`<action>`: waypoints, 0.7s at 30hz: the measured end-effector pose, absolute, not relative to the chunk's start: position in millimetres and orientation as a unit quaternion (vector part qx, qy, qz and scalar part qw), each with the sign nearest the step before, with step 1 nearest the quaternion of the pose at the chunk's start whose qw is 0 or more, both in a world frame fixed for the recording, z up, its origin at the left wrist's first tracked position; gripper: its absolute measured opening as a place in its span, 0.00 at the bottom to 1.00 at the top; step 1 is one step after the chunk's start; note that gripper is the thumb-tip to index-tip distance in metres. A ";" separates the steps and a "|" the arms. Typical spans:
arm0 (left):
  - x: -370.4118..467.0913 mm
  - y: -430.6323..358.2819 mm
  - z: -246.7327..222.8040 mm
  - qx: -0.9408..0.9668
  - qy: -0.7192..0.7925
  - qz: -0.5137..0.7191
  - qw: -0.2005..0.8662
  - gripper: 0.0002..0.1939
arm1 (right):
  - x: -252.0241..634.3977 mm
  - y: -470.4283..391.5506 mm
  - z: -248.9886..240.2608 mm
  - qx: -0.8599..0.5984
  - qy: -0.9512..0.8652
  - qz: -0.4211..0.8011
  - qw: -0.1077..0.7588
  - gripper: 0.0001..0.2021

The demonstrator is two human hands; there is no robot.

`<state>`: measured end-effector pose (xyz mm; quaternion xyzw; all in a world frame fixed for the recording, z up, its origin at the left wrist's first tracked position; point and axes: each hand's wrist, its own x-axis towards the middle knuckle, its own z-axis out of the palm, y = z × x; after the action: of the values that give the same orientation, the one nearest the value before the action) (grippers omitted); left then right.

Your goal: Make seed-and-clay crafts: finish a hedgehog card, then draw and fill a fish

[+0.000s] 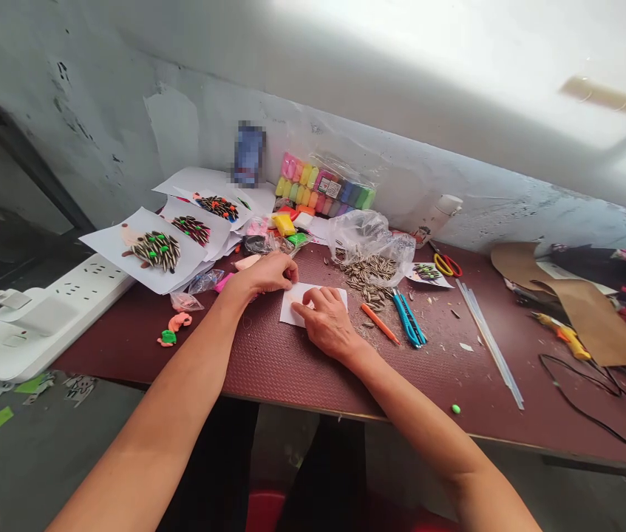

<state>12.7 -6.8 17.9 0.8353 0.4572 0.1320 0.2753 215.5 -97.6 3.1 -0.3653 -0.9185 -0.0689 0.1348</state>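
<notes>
A small white paper card (340, 295) lies on the dark red table in front of me. At its upper left corner is my left hand (271, 273), with the fingers curled together; whatever they may hold is hidden. My right hand (329, 324) rests on the card with thumb and forefinger apart, over a pale patch that looks like modelling clay. Right of the card are a heap of striped sunflower seeds (369, 275), an orange pen-like tool (380, 324) and a teal utility knife (409, 319).
Hedgehog pictures made with seeds (158, 251) lie on paper at the left, beside a white power strip (83, 295). Coloured clay packs (321, 188) lean against the wall. Scissors (448, 266), clear glue sticks (490, 343) and a yellow glue gun (570, 341) with its cord are at the right.
</notes>
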 end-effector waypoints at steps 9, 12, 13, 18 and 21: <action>14.2 -9.6 18.6 0.832 0.465 0.133 0.271 0.13 | 209.6 -100.7 2.6 -0.363 -0.921 -0.063 0.124 0.11; 14.4 -9.3 17.2 0.835 0.465 0.135 0.263 0.13 | 209.4 -100.8 2.8 -0.370 -0.917 -0.062 0.134 0.10; 14.5 -9.1 16.9 0.835 0.465 0.135 0.261 0.13 | 208.9 -101.0 3.3 -0.374 -0.915 -0.063 0.134 0.11; 15.1 -8.7 17.3 0.837 0.463 0.135 0.259 0.13 | 205.3 -102.7 7.2 -0.394 -0.909 -0.061 0.120 0.13; 15.3 -8.3 16.9 0.838 0.467 0.128 0.252 0.12 | 204.7 -102.3 7.0 -0.396 -0.909 -0.055 0.119 0.12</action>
<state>15.3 -8.3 16.9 0.8376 0.4674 0.1283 0.2518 204.7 -102.3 7.0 -0.3960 -0.9088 -0.0554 0.1194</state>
